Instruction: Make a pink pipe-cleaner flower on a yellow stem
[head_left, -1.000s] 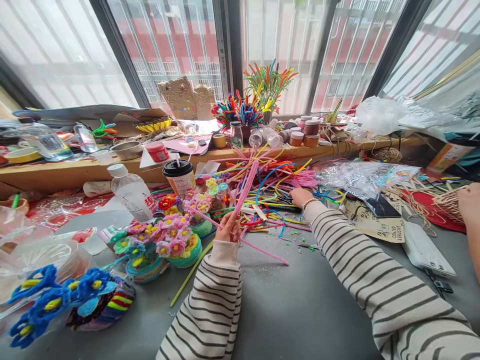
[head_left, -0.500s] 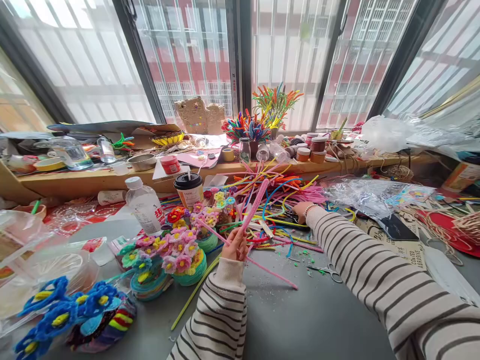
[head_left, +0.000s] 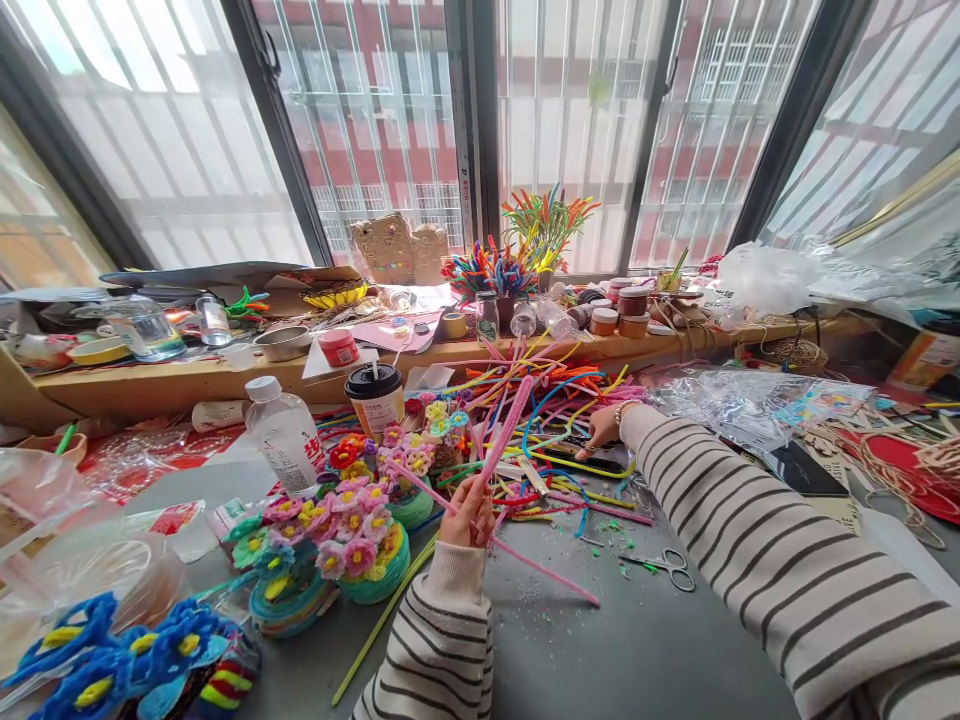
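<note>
My left hand (head_left: 470,512) is closed around several fuzzy pink pipe cleaners (head_left: 511,430). Most of them point up in a bundle, while one crosses low to the right over the grey tabletop. At the pile of loose, many-coloured pipe cleaners (head_left: 566,385), my right hand (head_left: 602,430) reaches down with its fingers drawn together. A dark flat object (head_left: 600,462) lies just under those fingertips; whatever they grip is too small to make out. Small scissors (head_left: 664,568) rest on the table among green scraps, nearer to me than the right hand.
Pipe-cleaner flowers in pots (head_left: 360,530) and blue flowers (head_left: 139,640) crowd the left side. Behind them stand a plastic bottle (head_left: 285,435) and a lidded cup (head_left: 375,400). Clear plastic wrapping (head_left: 712,400) lies right. Jars (head_left: 634,310) line the wooden sill.
My right hand has shifted slightly at the pile, its fingers now pointing down more. The left hand still holds the pink pipe cleaners. The whole view has tilted slightly upward.
</note>
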